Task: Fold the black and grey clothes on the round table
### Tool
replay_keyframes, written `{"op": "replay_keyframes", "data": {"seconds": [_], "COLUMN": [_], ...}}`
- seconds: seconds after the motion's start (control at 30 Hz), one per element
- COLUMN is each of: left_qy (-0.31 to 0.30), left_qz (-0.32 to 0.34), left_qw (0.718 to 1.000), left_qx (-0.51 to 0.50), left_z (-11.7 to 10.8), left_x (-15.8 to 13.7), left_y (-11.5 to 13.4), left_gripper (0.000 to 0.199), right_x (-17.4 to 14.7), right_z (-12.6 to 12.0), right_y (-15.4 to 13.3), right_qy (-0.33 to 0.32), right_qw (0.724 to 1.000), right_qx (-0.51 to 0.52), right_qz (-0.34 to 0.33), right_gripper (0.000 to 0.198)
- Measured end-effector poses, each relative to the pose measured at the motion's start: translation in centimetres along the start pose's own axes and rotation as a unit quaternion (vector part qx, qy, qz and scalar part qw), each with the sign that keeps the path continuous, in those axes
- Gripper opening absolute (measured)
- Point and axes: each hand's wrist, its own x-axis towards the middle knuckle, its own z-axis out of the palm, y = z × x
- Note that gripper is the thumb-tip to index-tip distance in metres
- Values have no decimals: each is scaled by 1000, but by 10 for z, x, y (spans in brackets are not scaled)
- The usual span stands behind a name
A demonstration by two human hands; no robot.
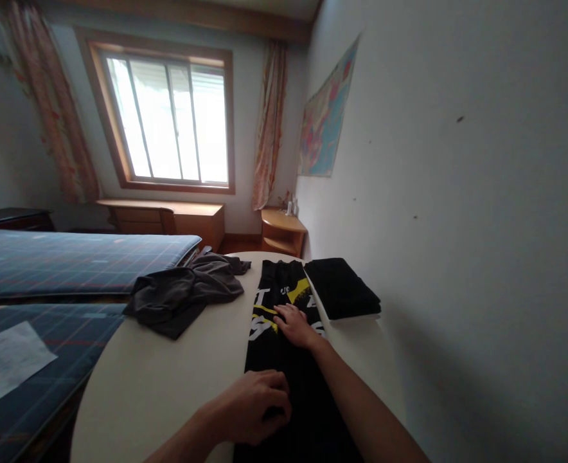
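Observation:
A black T-shirt (293, 379) with white letters and yellow marks lies in a long, narrow folded strip down the round white table (163, 379). Flat on its printed part rests my right hand (293, 325), fingers stretched out and slightly apart. Nearer to me, my left hand (259, 402) is over the left edge of the shirt with its fingers curled in, and I see no cloth raised in them. A folded black garment (342, 289) sits right of the shirt, with a thin white edge beneath it. To the left, a crumpled dark grey garment (182, 289) lies loosely.
Blue plaid mattresses (81, 260) stand left of the table, with a paper sheet (11, 363) on the nearer one. The wall (457, 270) runs close along the right side. A wooden desk (192, 215) and a corner shelf (284, 225) are beyond, below the window.

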Motion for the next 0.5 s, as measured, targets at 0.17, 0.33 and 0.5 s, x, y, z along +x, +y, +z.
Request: {"op": "replay_keyframes", "data": {"seconds": [0.17,0.33,0.5], "left_qy": [38,7,0], "left_qz": [11,11,8], "left_qw": [999,1000,999], "left_qx": [-2,-27,-32], "left_z": [3,8,10], "left_x": [4,7,8], "left_y": [2,1,1], "left_gripper": [12,22,13], "right_x": [2,-3,-8], "right_z": [4,10,2], "right_y": [7,17,26], "right_qy": [112,100,89], "right_qw": [994,995,994], "right_qx": [15,5,39], "right_qz": [-8,-11,-58], "right_gripper": [45,44,45]}}
